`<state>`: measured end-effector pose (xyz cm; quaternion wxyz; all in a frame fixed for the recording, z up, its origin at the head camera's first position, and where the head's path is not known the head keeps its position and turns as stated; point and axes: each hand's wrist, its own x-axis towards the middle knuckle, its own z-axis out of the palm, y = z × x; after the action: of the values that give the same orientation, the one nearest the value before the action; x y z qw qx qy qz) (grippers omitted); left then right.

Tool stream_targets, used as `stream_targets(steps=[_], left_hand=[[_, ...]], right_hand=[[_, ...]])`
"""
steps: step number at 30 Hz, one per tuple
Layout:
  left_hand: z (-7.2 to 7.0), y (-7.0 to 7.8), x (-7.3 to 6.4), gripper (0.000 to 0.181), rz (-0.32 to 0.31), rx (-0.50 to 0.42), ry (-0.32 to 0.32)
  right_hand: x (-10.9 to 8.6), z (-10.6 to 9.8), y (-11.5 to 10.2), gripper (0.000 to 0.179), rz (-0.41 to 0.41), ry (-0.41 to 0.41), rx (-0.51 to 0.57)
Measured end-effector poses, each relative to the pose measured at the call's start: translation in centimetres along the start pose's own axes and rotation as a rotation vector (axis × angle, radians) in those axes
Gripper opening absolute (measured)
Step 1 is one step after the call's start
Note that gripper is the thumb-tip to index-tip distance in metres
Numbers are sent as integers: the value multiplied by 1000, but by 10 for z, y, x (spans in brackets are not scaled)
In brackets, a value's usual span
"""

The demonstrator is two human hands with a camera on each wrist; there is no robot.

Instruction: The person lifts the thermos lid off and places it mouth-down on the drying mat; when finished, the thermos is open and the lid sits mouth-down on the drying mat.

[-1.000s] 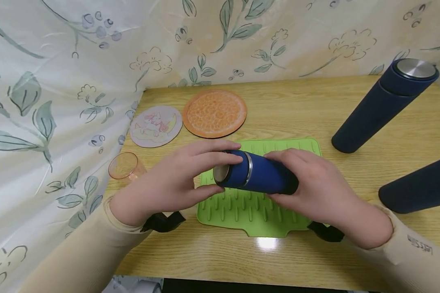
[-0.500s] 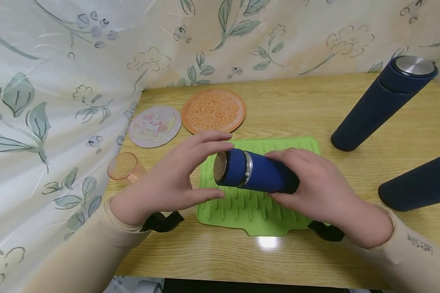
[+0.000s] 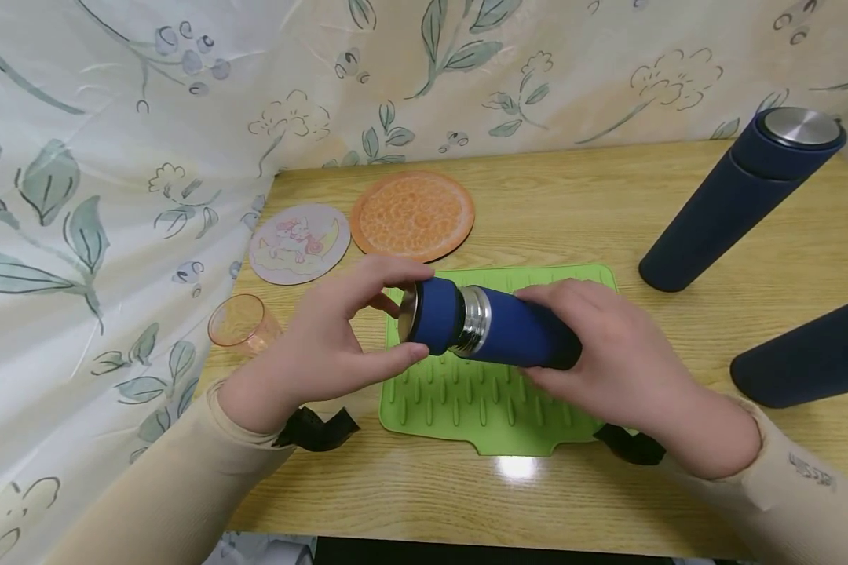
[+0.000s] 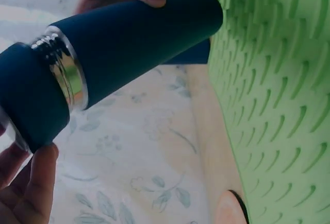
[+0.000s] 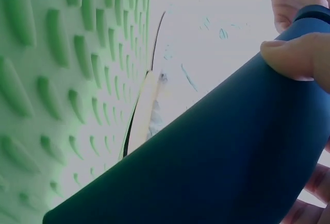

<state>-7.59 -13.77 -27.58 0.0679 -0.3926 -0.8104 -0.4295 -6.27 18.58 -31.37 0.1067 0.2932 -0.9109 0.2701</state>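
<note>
A blue thermos (image 3: 519, 326) is tilted over a green ridged mat (image 3: 438, 400), its lid end toward the left. My right hand (image 3: 608, 345) grips the thermos body, thumb on the near side. The blue lid (image 3: 438, 316) has a metal end face and sits slightly away from the body, baring the shiny steel neck (image 3: 474, 319). With thumb and fingers my left hand (image 3: 332, 337) pinches this lid. In the left wrist view the metal neck (image 4: 64, 69) shows between lid and body. The thermos body (image 5: 206, 152) fills much of the right wrist view.
Two dark navy thermoses stand on the right, one farther back (image 3: 735, 204) and one nearer (image 3: 813, 353). At the left are an orange round mat (image 3: 413, 216), a pale round mat with a printed picture (image 3: 300, 243) and a clear orange cup (image 3: 239, 322).
The left fingers spread away from the lid, then closed on it again. The lid has moved left, out from the body, and more steel neck shows. The right hand has barely moved.
</note>
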Motion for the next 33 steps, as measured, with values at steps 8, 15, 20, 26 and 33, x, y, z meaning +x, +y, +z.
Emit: stream_targets(steps=[8,15,20,26,33], left_hand=[[-3,-4,0,62,-73,0,123],[1,-13,-2,63,-184,29,125],[9,-25,-4,61,-265,63,67],[22,-39,-8,62,-322,147,-47],[34,-53,-9,61,-344,192,-133]], right_hand=[[3,-10,13,92,73,131,53],[15,-12,24,92,180,348,227],[33,-14,34,91,324,474,406],[57,-5,52,93,418,551,584],[80,15,79,92,525,469,674]])
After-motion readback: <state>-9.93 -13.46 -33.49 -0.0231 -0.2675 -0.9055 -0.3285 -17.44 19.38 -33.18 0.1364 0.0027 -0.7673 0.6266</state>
